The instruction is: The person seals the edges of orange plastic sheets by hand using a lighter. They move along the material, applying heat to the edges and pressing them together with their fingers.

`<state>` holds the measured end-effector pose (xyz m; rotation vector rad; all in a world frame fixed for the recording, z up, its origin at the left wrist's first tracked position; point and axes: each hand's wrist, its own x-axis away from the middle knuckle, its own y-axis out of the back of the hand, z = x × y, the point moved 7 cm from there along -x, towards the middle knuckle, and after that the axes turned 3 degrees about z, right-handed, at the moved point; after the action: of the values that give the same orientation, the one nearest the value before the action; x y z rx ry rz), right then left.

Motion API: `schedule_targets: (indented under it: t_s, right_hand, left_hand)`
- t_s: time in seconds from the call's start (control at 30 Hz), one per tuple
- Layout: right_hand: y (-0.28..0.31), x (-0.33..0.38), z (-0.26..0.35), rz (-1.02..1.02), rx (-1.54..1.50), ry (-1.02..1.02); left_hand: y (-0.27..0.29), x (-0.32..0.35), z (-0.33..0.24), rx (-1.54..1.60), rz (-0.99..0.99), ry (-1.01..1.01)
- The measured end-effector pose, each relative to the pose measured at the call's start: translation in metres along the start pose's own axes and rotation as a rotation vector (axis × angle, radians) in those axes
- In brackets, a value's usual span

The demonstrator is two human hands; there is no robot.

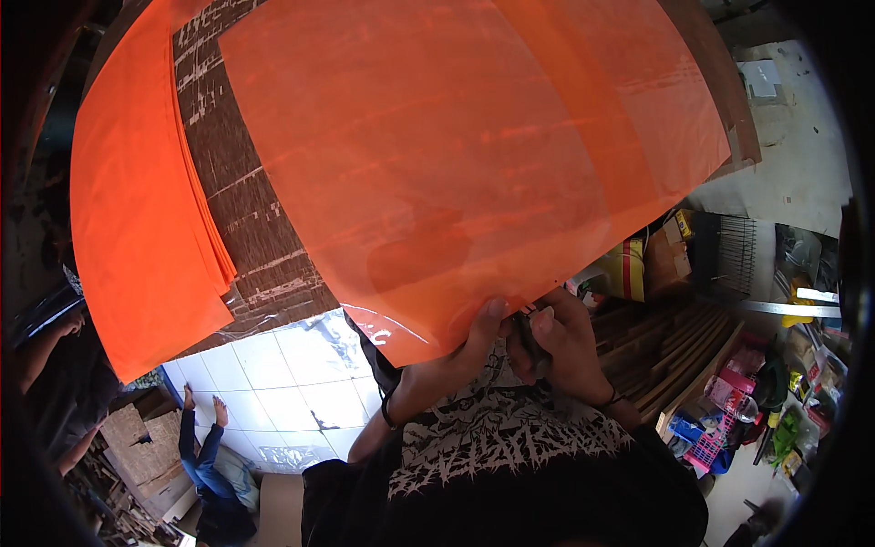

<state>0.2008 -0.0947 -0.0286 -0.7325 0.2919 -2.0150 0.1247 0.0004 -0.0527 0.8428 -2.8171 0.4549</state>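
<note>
A large translucent orange sheet [437, 137] hangs over the near edge of a worn brown board and down toward my body. My left hand [478, 339] grips its near edge, thumb on top and the other fingers hidden beneath. Close beside it, my right hand [570, 339] is closed around a small dark tool [530, 348] held at the same edge. The tool is mostly covered by my fingers, so its exact kind cannot be made out. To the left, a stack of folded orange sheets [137, 210] lies on the brown board [239, 173].
A pale table [793, 155] stands at the right. Stacked wooden strips [670, 351] and a pink basket [709, 444] sit below among clutter. At lower left a person [214, 474] is on the white tiled floor [273, 365]; another person's arm [46, 346] shows at the far left.
</note>
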Motion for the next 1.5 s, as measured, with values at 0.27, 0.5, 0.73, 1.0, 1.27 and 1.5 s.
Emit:
schedule_targets:
  t_s: [0.27,0.5,0.73,1.0,1.27,1.5]
  right_hand:
    - [-0.001,-0.003,0.003,-0.009,-0.001,0.016]
    - [-0.001,-0.005,0.004,-0.014,0.029,0.014]
    - [-0.002,-0.007,0.003,-0.041,0.060,0.022]
    - [-0.003,-0.013,0.004,-0.037,0.098,0.033]
    - [0.104,0.027,0.055,-0.725,0.580,0.598]
    - [0.200,0.003,0.136,-0.685,0.054,0.629]
  left_hand:
    - [0.000,-0.004,-0.008,-0.035,0.047,-0.062]
    - [-0.006,-0.005,-0.013,0.054,0.133,-0.019]
    - [-0.010,-0.003,-0.004,0.186,0.174,0.077]
    - [-0.006,-0.003,-0.001,0.203,0.196,0.089]
    - [0.025,0.030,-0.022,-0.017,0.004,0.153]
    - [0.057,0.025,-0.093,-0.101,-0.082,-0.144]
